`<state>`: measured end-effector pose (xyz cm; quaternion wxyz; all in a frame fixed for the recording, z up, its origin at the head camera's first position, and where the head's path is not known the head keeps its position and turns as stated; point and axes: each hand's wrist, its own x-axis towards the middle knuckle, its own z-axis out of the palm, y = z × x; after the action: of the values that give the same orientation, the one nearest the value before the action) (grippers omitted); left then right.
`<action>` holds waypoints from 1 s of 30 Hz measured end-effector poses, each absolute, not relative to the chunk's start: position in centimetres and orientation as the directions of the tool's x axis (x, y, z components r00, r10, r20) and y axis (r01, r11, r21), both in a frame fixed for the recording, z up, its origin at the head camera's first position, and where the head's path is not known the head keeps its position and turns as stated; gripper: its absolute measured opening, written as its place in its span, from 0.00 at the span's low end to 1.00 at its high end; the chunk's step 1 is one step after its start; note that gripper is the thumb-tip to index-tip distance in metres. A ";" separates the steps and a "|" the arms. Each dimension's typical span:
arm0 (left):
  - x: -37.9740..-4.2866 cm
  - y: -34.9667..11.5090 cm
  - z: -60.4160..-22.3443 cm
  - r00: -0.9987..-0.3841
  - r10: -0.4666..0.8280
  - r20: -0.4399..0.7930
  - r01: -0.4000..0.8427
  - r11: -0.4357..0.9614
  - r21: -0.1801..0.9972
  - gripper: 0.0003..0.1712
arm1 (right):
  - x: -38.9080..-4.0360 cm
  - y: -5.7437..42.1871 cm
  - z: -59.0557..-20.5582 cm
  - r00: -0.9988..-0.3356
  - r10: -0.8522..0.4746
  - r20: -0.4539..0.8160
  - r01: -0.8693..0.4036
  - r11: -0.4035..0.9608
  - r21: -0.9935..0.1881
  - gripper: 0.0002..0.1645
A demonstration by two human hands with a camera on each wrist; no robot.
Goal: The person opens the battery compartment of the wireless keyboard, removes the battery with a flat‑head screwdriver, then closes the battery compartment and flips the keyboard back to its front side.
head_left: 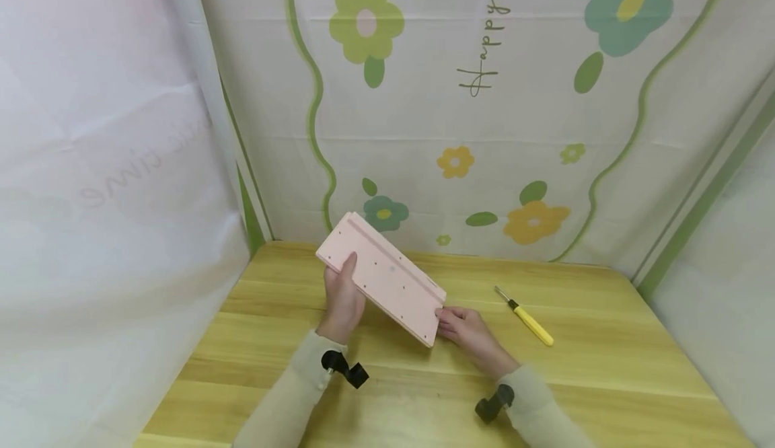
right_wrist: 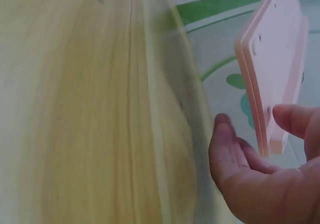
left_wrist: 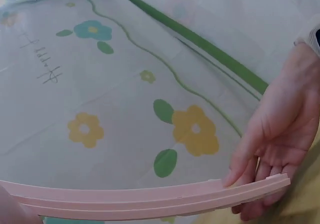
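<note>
A slim pink keyboard (head_left: 387, 276) is held up above the table, tilted down to the right. Its underside, dotted with small dark screw holes and crossed by a raised ridge, faces the head camera; no keys show. My left hand (head_left: 344, 296) grips the lower left edge, thumb over the underside and fingers hidden behind. At the right end my right hand (head_left: 469, 333) holds the corner. In the right wrist view, its thumb (right_wrist: 295, 119) lies on the underside and its fingers (right_wrist: 225, 144) curve round the other side. The left wrist view shows the keyboard's layered edge (left_wrist: 150, 199).
A screwdriver (head_left: 527, 317) with a yellow handle lies on the wooden table (head_left: 605, 367), right of the right hand. A flower-printed cloth (head_left: 418, 112) hangs along the back, with white cloth (head_left: 115, 165) at the left side.
</note>
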<state>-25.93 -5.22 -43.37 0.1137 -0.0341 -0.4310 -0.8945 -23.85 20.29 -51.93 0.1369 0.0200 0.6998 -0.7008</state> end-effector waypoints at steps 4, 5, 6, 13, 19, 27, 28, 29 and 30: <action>-26.2 -5.9 -44.7 -0.979 -0.177 0.096 0.188 -0.632 0.752 0.30 | -24.2 20.2 -52.1 -0.968 -0.113 -0.225 0.233 -0.059 -0.971 0.31; -26.3 -6.3 -45.0 -0.983 -0.168 0.076 0.167 -0.631 0.757 0.30 | -24.3 20.5 -52.0 -0.969 -0.102 -0.226 0.234 -0.066 -0.970 0.31; -26.4 -6.7 -45.2 -0.986 -0.156 0.061 0.145 -0.618 0.772 0.31 | -24.4 20.8 -51.9 -0.970 -0.087 -0.227 0.233 -0.070 -0.970 0.31; -27.1 -11.3 -46.6 -0.998 -0.016 -0.053 -0.048 -0.239 0.970 0.24 | -25.6 25.0 -49.5 -0.974 -0.037 -0.224 0.224 0.014 -0.975 0.32; -27.2 -13.6 -48.6 -0.994 0.109 -0.033 0.001 0.299 0.954 0.14 | -25.8 27.2 -48.6 -0.978 -0.036 -0.206 0.194 0.211 -0.958 0.33; -26.9 -13.4 -50.9 -0.992 0.130 -0.004 0.062 0.501 0.863 0.10 | -26.1 27.0 -50.3 -0.979 0.034 -0.199 0.196 0.391 -0.899 0.23; -26.9 -13.4 -51.1 -0.991 0.131 0.005 0.071 0.510 0.857 0.10 | -26.0 26.9 -50.5 -0.980 0.041 -0.194 0.194 0.401 -0.895 0.22; -26.9 -13.3 -51.3 -0.991 0.134 0.018 0.086 0.523 0.848 0.09 | -26.0 26.8 -50.7 -0.982 0.045 -0.186 0.188 0.416 -0.890 0.21; -27.0 -13.2 -51.5 -0.989 0.143 0.031 0.103 0.533 0.840 0.08 | -26.0 26.7 -50.8 -0.984 0.045 -0.174 0.176 0.433 -0.884 0.21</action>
<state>-26.96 -13.23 -51.46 -0.0208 -0.0702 -0.8753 -0.4779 -25.98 26.72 -50.77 0.0621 0.0653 0.8443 -0.5283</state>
